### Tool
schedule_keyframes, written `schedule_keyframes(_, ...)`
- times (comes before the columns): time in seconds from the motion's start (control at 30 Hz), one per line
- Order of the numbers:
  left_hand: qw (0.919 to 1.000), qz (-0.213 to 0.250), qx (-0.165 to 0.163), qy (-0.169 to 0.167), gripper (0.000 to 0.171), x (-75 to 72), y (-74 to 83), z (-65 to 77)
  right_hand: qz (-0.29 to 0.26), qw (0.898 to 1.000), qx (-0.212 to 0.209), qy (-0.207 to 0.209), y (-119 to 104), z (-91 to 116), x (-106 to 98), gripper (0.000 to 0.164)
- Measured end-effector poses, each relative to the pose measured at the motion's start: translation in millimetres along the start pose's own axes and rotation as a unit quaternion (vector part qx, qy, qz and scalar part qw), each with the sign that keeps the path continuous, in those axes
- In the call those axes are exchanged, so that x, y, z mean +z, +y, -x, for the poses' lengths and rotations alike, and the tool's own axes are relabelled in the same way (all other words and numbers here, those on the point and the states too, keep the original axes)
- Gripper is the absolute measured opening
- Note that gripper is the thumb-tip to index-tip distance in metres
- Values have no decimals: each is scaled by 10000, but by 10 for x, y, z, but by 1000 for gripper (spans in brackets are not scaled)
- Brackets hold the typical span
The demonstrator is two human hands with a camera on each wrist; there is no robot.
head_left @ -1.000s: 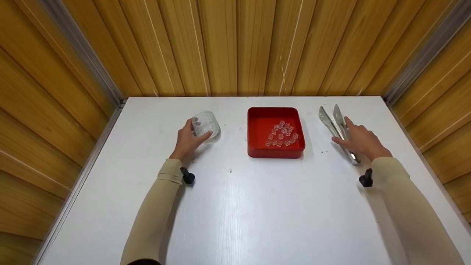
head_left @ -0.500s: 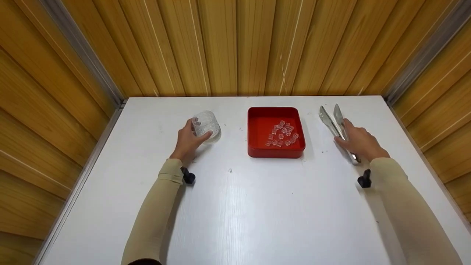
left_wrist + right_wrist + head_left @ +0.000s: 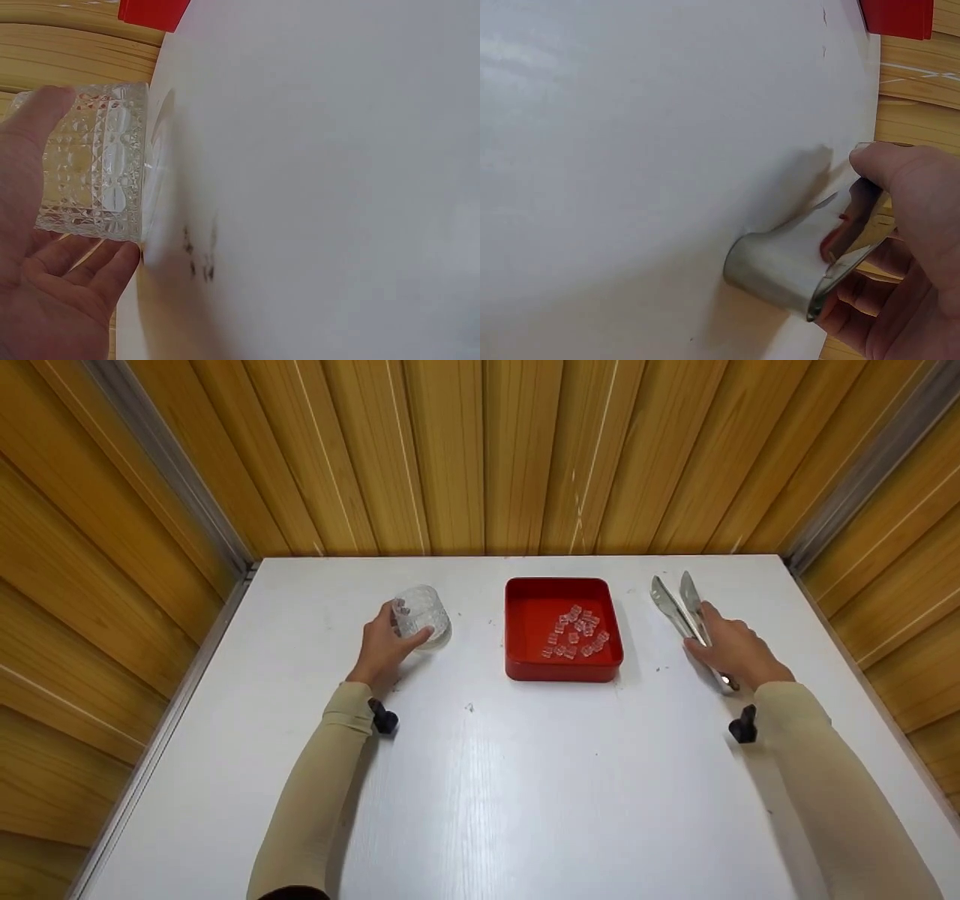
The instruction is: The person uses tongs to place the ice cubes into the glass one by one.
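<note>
On the left of the table, my left hand (image 3: 383, 649) holds a clear, textured drinking glass (image 3: 422, 615). The left wrist view shows the thumb on one side of the glass (image 3: 90, 161) and curled fingers on the other; its base is at the tabletop. To the right, my right hand (image 3: 737, 652) grips metal tongs (image 3: 674, 610) around their arms, thumb on one arm and fingers round the other. Their two tips point to the back and stand apart. The bent end of the tongs (image 3: 776, 274) lies close to the table in the right wrist view.
Between the hands stands a square red tray (image 3: 564, 671) with several small clear cubes (image 3: 573, 638), mostly in its right half. The white table (image 3: 480, 795) carries a few dark specks. Wood-patterned panels (image 3: 480, 457) rise behind and at both sides.
My right hand has shifted slightly, its thumb and fingers drawing in closer round the tongs. The left hand, the glass and the tray look the same.
</note>
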State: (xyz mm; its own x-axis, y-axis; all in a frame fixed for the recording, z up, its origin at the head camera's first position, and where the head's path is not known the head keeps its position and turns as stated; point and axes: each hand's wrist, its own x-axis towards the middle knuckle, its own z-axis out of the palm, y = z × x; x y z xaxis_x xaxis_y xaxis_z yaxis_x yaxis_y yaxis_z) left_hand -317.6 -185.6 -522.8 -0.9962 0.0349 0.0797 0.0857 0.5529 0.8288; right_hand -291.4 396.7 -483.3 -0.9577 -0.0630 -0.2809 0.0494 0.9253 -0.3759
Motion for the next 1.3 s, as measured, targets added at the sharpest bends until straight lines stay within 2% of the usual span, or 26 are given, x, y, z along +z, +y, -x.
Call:
schedule_keyframes(0.37, 9999, -42, -93, -37, 93, -35, 81, 41, 87, 10000, -28, 36, 2, 27, -30, 89)
schedule_keyframes(0.67, 9994, 169, -115, -263, 92, -40, 124, 103, 583, 9977, -253, 231, 27, 14, -98, 78)
schedule_keyframes(0.8, 9994, 200, -10, -289, 92, -23, 124, 134, 767, 9952, -445, 405, 52, 33, -123, 65)
schedule_keyframes(0.97, 9993, 200, 107, -298, 92, 7, 132, 186, 747, 9943, -532, 538, 81, 62, -165, 55)
schedule_keyframes(1.2, 9990, 100, 238, -377, 90, 55, 153, 312, 983, 9884, -747, 887, 86, 88, -231, 49)
schedule_keyframes(1.3, 9987, 68, 288, -426, 88, 86, 161, 388, 1051, 9873, -763, 910, 92, 98, -251, 49)
